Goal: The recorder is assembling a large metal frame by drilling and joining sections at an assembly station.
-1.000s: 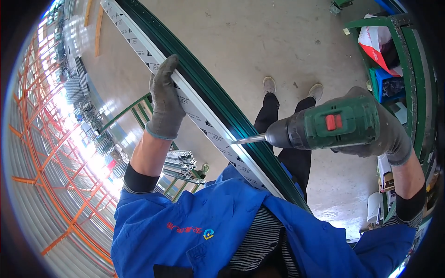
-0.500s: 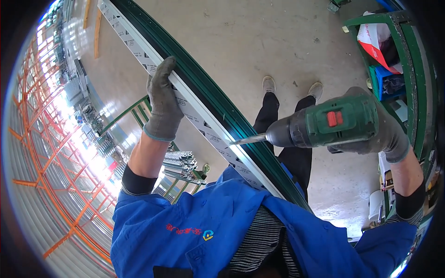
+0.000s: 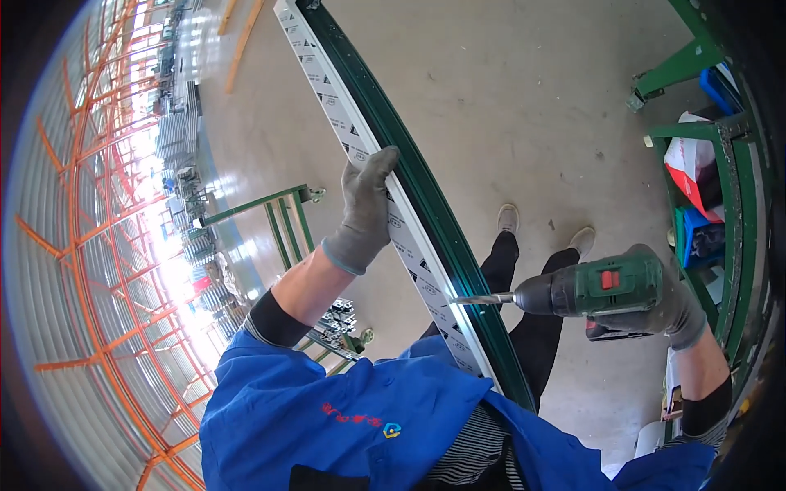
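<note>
A long metal profile point(image 3: 407, 168) runs slantwise from the top of the view down to my blue jacket, dark green on one side and covered with printed white film on the other. My left hand point(image 3: 364, 213), in a grey glove, is wrapped round its white-filmed edge about halfway along. In my gloved right hand point(image 3: 671, 307) is a green-and-black cordless drill point(image 3: 618, 286) with a red switch on its body. The drill bit point(image 3: 481, 299) points left, its tip at the profile's light edge below my left hand; whether it has entered the metal I cannot tell.
At the right a green metal rack point(image 3: 729, 188) holds a blue bin point(image 3: 696, 233) and a red-and-white bag point(image 3: 688, 168). A green wheeled frame point(image 3: 286, 225) stands on the floor at the left, near stacked metal profiles point(image 3: 334, 323). My shoes point(image 3: 508, 219) are beyond the drill.
The profile now stands more upright in view, and my left hand has shifted right and down with it. The drill sits lower, its bit still at the profile's edge.
</note>
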`<control>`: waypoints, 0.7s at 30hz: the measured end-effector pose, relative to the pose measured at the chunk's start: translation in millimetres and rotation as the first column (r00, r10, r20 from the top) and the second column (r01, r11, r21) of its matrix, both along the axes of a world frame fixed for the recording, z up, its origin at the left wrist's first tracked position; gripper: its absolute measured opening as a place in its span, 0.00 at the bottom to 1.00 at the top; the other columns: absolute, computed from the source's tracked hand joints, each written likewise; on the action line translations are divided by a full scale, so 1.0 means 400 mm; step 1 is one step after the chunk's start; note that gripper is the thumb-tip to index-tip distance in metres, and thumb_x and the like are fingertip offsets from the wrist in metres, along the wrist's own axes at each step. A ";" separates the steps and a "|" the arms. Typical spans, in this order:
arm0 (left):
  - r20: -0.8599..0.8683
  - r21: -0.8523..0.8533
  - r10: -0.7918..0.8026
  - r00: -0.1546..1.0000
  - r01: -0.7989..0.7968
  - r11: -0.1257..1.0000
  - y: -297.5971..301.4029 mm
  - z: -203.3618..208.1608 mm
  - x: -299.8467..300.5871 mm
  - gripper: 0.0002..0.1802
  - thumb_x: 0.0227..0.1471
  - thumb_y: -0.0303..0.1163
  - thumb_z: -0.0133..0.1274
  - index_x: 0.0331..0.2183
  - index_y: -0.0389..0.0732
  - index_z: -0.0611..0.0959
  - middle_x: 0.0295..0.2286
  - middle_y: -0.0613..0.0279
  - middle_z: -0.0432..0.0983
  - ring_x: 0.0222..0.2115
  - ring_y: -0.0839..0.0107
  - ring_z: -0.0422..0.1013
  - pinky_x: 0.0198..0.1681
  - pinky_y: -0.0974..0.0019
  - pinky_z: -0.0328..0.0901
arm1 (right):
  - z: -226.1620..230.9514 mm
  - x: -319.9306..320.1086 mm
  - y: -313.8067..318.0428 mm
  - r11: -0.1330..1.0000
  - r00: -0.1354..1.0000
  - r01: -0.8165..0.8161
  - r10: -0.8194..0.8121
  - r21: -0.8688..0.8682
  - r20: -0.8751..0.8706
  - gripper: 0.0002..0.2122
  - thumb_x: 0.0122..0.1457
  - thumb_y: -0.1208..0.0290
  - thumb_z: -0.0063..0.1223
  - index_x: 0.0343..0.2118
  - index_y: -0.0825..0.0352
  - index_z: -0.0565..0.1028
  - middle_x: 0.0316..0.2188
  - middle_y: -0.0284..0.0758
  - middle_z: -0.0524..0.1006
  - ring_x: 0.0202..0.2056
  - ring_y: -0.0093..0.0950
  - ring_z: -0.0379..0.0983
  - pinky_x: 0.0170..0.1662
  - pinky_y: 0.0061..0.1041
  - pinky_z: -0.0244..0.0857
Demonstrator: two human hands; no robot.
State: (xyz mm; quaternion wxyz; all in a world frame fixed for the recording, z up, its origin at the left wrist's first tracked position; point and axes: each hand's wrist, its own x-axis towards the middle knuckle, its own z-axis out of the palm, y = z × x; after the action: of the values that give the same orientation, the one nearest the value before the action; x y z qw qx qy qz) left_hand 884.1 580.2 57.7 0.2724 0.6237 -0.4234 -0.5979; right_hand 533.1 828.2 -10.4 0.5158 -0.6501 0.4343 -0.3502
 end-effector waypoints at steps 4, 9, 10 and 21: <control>0.010 -0.022 0.000 1.000 0.001 1.000 -0.004 -0.022 0.014 0.14 0.57 0.31 0.57 0.43 0.35 0.78 0.29 0.61 0.78 0.24 0.71 0.77 0.28 0.68 0.76 | -0.011 -0.002 -0.005 0.998 0.999 -0.042 0.041 -0.036 -0.031 0.32 0.39 0.68 0.83 0.50 0.61 0.78 0.43 0.32 0.83 0.44 0.34 0.80 0.52 0.34 0.67; 0.013 0.045 -0.015 1.000 0.015 0.999 -0.024 -0.014 0.015 0.14 0.57 0.32 0.55 0.43 0.35 0.78 0.28 0.59 0.78 0.24 0.69 0.77 0.26 0.67 0.75 | -0.012 0.005 -0.039 0.993 0.999 -0.009 0.004 -0.115 -0.044 0.23 0.40 0.63 0.80 0.42 0.57 0.85 0.42 0.30 0.85 0.39 0.32 0.82 0.44 0.32 0.69; -0.005 0.061 -0.025 1.000 0.025 0.998 -0.026 -0.010 0.024 0.14 0.57 0.32 0.55 0.42 0.35 0.77 0.27 0.59 0.77 0.24 0.69 0.77 0.26 0.67 0.75 | 0.001 0.014 -0.055 0.996 0.999 -0.018 0.014 -0.087 -0.044 0.23 0.40 0.63 0.80 0.42 0.57 0.85 0.42 0.30 0.85 0.39 0.32 0.82 0.44 0.32 0.69; -0.049 0.082 -0.075 0.996 0.078 0.994 -0.029 -0.029 0.037 0.13 0.58 0.33 0.57 0.42 0.35 0.80 0.28 0.59 0.78 0.25 0.69 0.77 0.30 0.67 0.76 | 0.027 0.007 -0.107 0.954 0.908 -0.213 0.112 0.213 0.403 0.23 0.48 0.72 0.70 0.50 0.68 0.82 0.34 0.38 0.85 0.31 0.32 0.82 0.39 0.28 0.75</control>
State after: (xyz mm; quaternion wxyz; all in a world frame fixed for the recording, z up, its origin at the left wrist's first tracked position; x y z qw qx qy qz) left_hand 898.7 568.7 46.0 0.2324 0.6042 -0.4152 -0.6392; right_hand 536.0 785.4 0.4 0.6973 -0.5313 0.3089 -0.3689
